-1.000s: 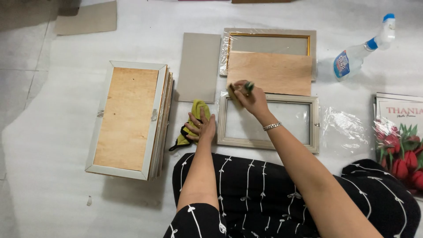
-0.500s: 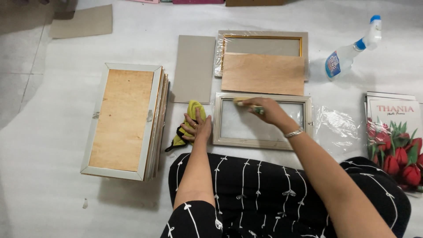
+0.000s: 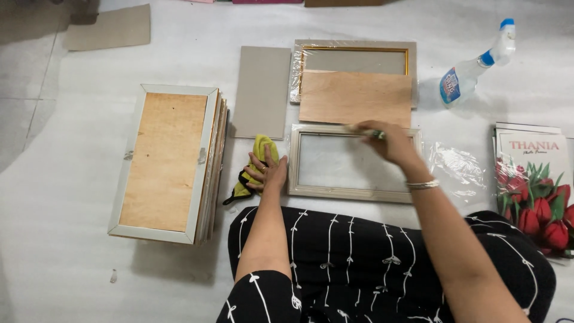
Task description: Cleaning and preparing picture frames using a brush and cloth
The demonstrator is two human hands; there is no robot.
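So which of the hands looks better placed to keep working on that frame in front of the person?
Probably the right hand: it is over the frame's top edge, gripping a small tool. The left hand rests on the yellow cloth beside the frame.

The floor (image 3: pixel 72 263) is pale grey and white, with soft even light on it. At the far left it is darker, with thin tile lines. 1 flat brown card (image 3: pixel 107 27) lies at the top left.
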